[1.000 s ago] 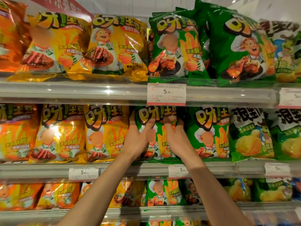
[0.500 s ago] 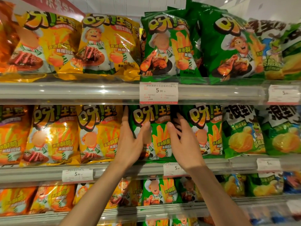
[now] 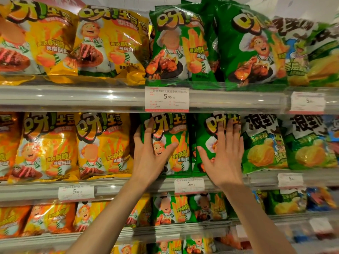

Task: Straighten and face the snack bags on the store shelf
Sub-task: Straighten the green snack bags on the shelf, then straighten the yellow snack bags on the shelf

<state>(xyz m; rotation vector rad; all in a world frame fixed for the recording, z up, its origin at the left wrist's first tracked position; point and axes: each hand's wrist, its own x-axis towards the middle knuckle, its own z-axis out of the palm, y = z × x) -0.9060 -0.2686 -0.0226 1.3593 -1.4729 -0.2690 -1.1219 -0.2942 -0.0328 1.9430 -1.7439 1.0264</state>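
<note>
On the middle shelf (image 3: 113, 187) stand two green snack bags side by side. My left hand (image 3: 150, 154) lies flat on the left green bag (image 3: 176, 143), fingers spread, thumb across its front. My right hand (image 3: 225, 156) presses flat on the right green bag (image 3: 207, 143), fingers straight and pointing up, covering most of its front. Both bags stand upright and face forward. To their left stand yellow bags (image 3: 102, 145) of the same brand.
Green wavy-chip bags (image 3: 264, 143) stand right of my right hand. The upper shelf holds yellow bags (image 3: 110, 43) and green bags (image 3: 179, 43), one green bag (image 3: 251, 46) leaning forward. Price tags (image 3: 167, 99) hang on the shelf rails. More bags fill the lower shelf (image 3: 172, 209).
My right hand has slid right from the left green bag onto the neighbouring green bag and flattened. My left hand has opened flat on the left bag. The view has moved closer.
</note>
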